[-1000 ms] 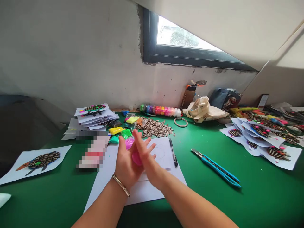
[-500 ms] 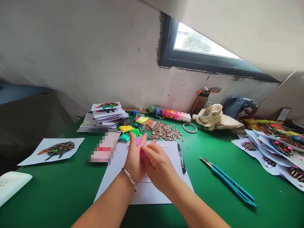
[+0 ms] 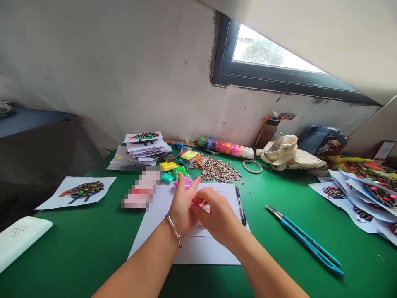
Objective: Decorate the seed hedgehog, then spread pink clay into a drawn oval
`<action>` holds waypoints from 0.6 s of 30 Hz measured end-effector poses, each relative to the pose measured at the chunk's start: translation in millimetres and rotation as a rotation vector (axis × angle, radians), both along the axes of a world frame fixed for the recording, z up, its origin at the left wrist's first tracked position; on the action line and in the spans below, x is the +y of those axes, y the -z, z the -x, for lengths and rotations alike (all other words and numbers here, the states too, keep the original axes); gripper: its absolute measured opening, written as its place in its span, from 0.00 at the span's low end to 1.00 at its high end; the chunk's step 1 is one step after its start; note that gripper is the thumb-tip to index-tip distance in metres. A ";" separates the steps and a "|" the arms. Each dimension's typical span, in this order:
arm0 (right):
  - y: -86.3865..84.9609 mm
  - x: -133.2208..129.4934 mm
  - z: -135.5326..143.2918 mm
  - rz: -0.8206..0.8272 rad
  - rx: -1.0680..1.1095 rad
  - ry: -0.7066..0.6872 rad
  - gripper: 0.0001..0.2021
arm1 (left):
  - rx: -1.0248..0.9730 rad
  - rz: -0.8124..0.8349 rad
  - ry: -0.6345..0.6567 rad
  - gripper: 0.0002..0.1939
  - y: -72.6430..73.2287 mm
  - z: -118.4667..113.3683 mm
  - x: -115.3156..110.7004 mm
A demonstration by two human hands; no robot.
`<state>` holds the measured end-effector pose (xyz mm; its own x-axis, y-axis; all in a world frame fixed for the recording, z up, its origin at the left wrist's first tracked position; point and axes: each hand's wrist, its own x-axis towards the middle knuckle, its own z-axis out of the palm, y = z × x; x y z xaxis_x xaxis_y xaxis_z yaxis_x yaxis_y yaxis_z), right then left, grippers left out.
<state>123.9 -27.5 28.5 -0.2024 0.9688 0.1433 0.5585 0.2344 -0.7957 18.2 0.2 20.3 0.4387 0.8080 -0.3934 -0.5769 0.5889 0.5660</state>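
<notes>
Over a white sheet of paper (image 3: 164, 231), my left hand (image 3: 182, 209) is open, palm turned inward and fingers spread. It wears a silver bracelet (image 3: 173, 229). My right hand (image 3: 218, 213) pinches a small pink-purple piece of modelling clay (image 3: 194, 204) against the left palm. Much of the piece is hidden by the fingers. Just beyond the left fingertips lies a packet of pink-purple clay (image 3: 186, 182), beside yellow (image 3: 169, 166) and green (image 3: 180, 170) packets. A black pen (image 3: 240, 205) rests along the paper's right edge.
A blue craft knife (image 3: 305, 240), blade exposed, lies on the right. Behind are sunflower seeds (image 3: 218, 169), a tape roll (image 3: 252, 166), a bottle (image 3: 268, 130) and a cloth bag (image 3: 279, 153). Seed-picture sheets (image 3: 344, 198) flank both sides; a white case (image 3: 26, 238) sits left.
My right hand has shifted from lying over the left palm to pinching the clay between thumb and fingertips. The view has swung slightly left.
</notes>
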 end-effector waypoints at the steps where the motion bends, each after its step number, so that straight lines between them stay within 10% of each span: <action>1: 0.6 0.2 -0.4 -0.003 0.000 -0.003 0.06 | -0.012 0.002 0.008 0.46 -0.1 1.0 0.9; 8: 2.1 8.6 -16.3 -0.168 0.236 0.028 0.10 | -0.040 -0.104 0.050 0.41 -4.2 9.0 5.6; 18: 7.8 25.5 -33.8 -0.049 0.455 0.181 0.09 | 0.480 -0.374 -0.024 0.14 -1.5 -0.2 3.5</action>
<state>157.7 -2.0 20.7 0.0625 0.9725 0.2244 0.1917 0.2090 -0.9589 18.4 3.7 21.8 0.2625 0.9372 -0.2299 -0.2170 0.2895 0.9323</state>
